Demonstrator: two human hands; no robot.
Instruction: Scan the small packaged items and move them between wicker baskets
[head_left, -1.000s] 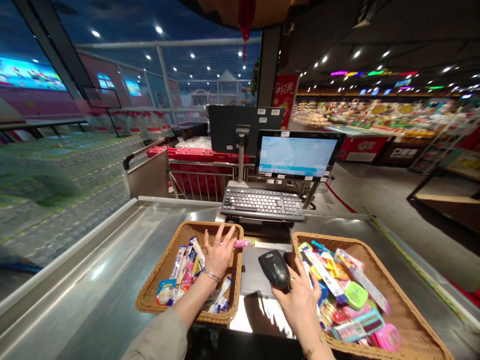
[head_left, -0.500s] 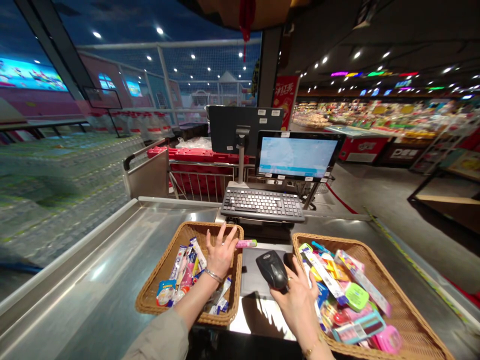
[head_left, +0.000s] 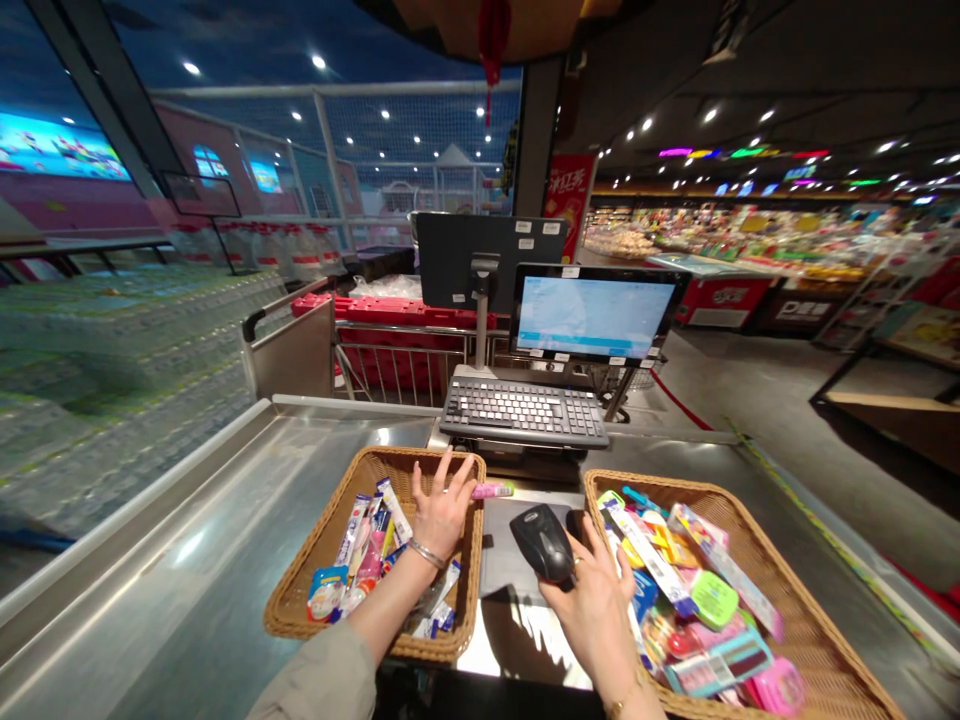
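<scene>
My left hand (head_left: pixel 439 512) hovers over the left wicker basket (head_left: pixel 300 590), which holds several small packets. Its fingers are spread, and a small pink packet (head_left: pixel 493 490) is pinched at its thumb side, sticking out over the basket rim. My right hand (head_left: pixel 596 605) grips a black handheld barcode scanner (head_left: pixel 541 540) above the dark scan pad (head_left: pixel 510 560) between the baskets, its head facing the pink packet. The right wicker basket (head_left: pixel 795 590) is full of colourful packaged goods.
A keyboard (head_left: pixel 523 412) and a lit till screen (head_left: pixel 592 315) stand behind the baskets, with a second monitor (head_left: pixel 480 255) further back. The steel counter (head_left: pixel 187 560) stretches left. Red carts, stacked bottled water and shop aisles lie beyond.
The scanner and my right hand have shifted slightly left toward the pink packet. My left hand has held its pose; the view has tilted a little.
</scene>
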